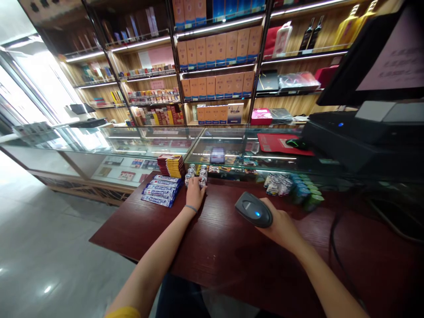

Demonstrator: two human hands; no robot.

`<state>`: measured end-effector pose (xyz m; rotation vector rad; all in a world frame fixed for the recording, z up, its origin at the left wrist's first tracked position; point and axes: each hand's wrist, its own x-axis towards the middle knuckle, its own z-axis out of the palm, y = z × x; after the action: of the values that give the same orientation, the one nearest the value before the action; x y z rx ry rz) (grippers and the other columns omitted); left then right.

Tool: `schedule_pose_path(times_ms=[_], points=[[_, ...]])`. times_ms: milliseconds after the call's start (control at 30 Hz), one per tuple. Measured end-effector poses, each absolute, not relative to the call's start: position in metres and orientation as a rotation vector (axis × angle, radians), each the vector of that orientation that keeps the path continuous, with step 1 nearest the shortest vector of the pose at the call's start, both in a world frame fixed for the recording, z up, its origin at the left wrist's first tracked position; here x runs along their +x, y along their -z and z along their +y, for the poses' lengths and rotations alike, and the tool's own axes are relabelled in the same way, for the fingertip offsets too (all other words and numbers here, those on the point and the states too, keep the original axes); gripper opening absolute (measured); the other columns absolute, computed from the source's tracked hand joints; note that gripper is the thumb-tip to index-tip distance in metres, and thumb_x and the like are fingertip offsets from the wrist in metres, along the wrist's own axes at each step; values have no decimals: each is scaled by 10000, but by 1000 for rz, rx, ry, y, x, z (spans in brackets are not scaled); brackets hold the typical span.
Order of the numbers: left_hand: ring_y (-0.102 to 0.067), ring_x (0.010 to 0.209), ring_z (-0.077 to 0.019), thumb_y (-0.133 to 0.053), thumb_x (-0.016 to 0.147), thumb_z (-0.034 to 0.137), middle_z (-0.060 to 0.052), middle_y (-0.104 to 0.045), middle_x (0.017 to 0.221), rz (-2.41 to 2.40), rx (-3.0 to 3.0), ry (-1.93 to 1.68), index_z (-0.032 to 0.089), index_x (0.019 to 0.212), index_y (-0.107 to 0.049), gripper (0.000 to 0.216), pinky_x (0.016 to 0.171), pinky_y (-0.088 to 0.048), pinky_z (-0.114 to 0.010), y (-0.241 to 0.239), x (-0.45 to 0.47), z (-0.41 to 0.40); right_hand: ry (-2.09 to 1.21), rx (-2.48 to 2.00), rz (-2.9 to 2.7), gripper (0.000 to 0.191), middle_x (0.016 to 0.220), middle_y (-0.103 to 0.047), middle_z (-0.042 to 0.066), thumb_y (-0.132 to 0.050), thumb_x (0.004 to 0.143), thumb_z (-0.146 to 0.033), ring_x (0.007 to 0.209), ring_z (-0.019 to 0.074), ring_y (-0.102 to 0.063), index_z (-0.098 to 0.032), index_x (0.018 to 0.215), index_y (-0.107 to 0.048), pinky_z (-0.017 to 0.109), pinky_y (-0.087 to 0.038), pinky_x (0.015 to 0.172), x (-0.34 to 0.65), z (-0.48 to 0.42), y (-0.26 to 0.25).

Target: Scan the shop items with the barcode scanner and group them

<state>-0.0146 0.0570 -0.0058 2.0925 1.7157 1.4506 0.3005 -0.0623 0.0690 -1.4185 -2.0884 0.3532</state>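
My right hand (281,223) is wrapped round the grip of a dark barcode scanner (254,209) with a lit blue light, held above the dark red-brown counter (212,238). My left hand (195,194) reaches forward to a cluster of small silver-topped cans (203,171). Its fingers and thumb close round a small can (202,181) at the near edge of the cluster, partly hidden by the hand. Left of that hand lie several blue-and-white packets (161,190) in a row. Behind them stands a stack of red and yellow boxes (171,165).
More small cans (278,183) and green and blue cans (306,193) stand at the right. A glass display case (232,137) runs behind the counter. A monitor (380,57) and a black machine (364,137) fill the right side. A cable (333,243) crosses the counter.
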Motion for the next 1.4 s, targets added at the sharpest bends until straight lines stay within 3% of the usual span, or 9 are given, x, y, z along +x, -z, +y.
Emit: schedule_pose_path(times_ms=[567,1067,1400], points=[[-536,1158,-320,-623,878,139,-154,-522,1165,1788,2122,-1467,167,1253,-525,389,1025,-457,-508,9,-8,61,-462,-1393,-2067,411,869,-776,18,-651,751,-295,822,301,-778,-308,1127,-487,290,-503,632,302,-60,-66],[-450,1343,-322,-628,847,109,-168,-473,1349,1686,2121,-1543,205,1378,-483,559,1155,-371,-516,5,-7,54,-483,-1393,-2026,382,850,-769,15,-643,766,-308,795,285,-774,-305,1115,-489,270,-485,607,304,-61,-67],[-412,1379,-356,-695,880,319,-197,-450,1427,1701,2141,-1696,195,1333,-554,491,1172,-324,-542,4,-5,49,-451,-1461,-1813,412,873,-761,29,-664,740,-325,851,291,-758,-282,1131,-543,319,-519,693,314,-56,-75]])
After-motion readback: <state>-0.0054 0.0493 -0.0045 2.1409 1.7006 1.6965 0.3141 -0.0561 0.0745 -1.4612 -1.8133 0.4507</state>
